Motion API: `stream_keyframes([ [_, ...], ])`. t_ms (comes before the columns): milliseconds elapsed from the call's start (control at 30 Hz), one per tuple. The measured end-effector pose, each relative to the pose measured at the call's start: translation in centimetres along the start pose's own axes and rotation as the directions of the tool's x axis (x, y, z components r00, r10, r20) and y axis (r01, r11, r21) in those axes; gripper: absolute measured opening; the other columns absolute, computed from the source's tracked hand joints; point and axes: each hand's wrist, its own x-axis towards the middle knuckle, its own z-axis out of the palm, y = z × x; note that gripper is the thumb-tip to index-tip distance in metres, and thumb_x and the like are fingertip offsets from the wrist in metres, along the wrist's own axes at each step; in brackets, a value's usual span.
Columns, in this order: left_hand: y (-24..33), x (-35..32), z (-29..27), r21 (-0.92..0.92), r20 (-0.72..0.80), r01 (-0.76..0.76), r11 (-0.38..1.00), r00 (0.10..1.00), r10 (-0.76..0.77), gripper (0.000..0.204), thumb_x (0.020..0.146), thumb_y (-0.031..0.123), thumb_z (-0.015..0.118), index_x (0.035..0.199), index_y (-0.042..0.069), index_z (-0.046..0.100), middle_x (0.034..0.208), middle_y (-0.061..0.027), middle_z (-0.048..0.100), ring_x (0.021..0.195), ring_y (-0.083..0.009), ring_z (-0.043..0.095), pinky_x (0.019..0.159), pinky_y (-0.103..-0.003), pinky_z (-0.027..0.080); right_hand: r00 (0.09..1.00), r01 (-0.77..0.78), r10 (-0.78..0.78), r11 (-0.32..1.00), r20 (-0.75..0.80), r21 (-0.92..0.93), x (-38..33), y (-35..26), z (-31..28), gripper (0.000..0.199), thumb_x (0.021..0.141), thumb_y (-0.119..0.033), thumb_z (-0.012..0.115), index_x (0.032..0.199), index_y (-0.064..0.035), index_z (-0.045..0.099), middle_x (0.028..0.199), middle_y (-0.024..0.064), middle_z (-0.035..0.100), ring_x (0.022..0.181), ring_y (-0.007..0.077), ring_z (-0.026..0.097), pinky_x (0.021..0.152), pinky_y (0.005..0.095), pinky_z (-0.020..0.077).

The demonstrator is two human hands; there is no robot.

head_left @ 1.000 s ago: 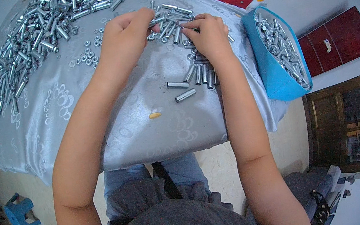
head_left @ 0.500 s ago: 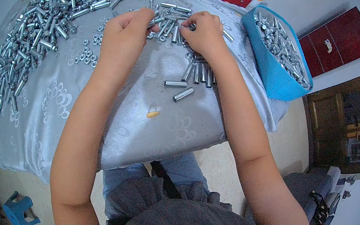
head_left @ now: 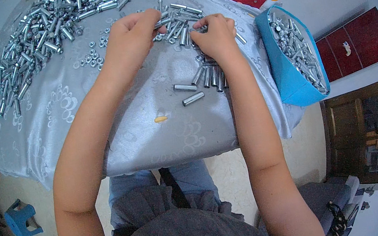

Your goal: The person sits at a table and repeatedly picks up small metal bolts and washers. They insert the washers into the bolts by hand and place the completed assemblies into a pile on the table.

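Left arm [head_left: 86, 125] stretched forward, bent at elbow [head_left: 75, 209]; left grip [head_left: 134, 33] points right, fingers [head_left: 152, 16] curled. Right arm [head_left: 260, 127] straighter, stretched forward too; right grip [head_left: 217, 37] leans left, fingers curled, thumb [head_left: 196, 36] near pointing finger [head_left: 205, 20].

Pale floor [head_left: 228, 175], blue stool [head_left: 16, 221] (far left), dark red cabinet [head_left: 367, 37].

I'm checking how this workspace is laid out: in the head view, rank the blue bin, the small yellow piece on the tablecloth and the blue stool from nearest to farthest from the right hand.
From the right hand:
1. Blue bin, to its right.
2. Yellow piece, to its left, nearer the person.
3. Blue stool, on the floor, far left.
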Motion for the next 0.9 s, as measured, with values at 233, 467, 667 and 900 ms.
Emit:
stream_keyframes([
  [233, -0.3, 0.2, -0.1, -0.031, 0.001, 0.005, 1.000, 1.000, -0.005, 0.033, 0.077, 0.031, 0.052, 0.066, 0.002, 0.062, 0.054, 0.0023, 0.046, 0.049, -0.0054, 0.036, 0.046, -0.021, 0.027, 0.998, 0.007, -0.019, 0.982, 0.062, 0.189, 0.3, 0.2, -0.6, 0.017, 0.061, -0.017, 0.060, 0.074, -0.0066, 0.065, 0.072, 0.0136, 0.062, 0.076, 0.0308, 0.057, 0.075, 0.0386, 0.0428],
  [467, -0.4, 0.2, -0.1, -0.026, 0.005, -0.022, 0.999, 1.000, 0.023, 0.032, 0.077, 0.032, 0.052, 0.067, 0.003, 0.062, 0.053, 0.0036, 0.043, 0.048, -0.0050, 0.035, 0.044, -0.021, 0.025, 0.999, 0.025, -0.036, 0.948, 0.028, 0.318, 0.4, 0.4, -0.9, 0.016, 0.063, -0.013, 0.059, 0.073, -0.0029, 0.064, 0.071, 0.0137, 0.062, 0.066, 0.0254, 0.061, 0.064, 0.0321, 0.0474],
  [667, -0.3, 0.1, -0.1, -0.046, 0.019, -0.006, 0.999, 1.000, 0.006, 0.032, 0.077, 0.031, 0.051, 0.067, 0.002, 0.062, 0.053, 0.0039, 0.043, 0.049, -0.0048, 0.034, 0.045, -0.021, 0.025, 0.999, -0.007, -0.012, 0.895, 0.040, 0.445, 0.5, 0.8, -1.5, 0.017, 0.064, -0.013, 0.064, 0.078, -0.0018, 0.064, 0.070, 0.0116, 0.062, 0.063, 0.0190, 0.060, 0.060, 0.0283, 0.0470],
  [900, -0.2, 0.0, 0.0, 0.001, 0.019, -0.037, 0.999, 0.999, 0.037, 0.032, 0.078, 0.030, 0.051, 0.067, 0.002, 0.063, 0.054, 0.0036, 0.045, 0.050, -0.0050, 0.034, 0.045, -0.021, 0.025, 0.988, 0.034, -0.096, 0.899, 0.122, 0.436, 0.9, 1.9, -0.8, 0.016, 0.067, -0.011, 0.065, 0.081, -0.0042, 0.066, 0.071, 0.0118, 0.063, 0.066, 0.0179, 0.060, 0.063, 0.0282, 0.0467],
])
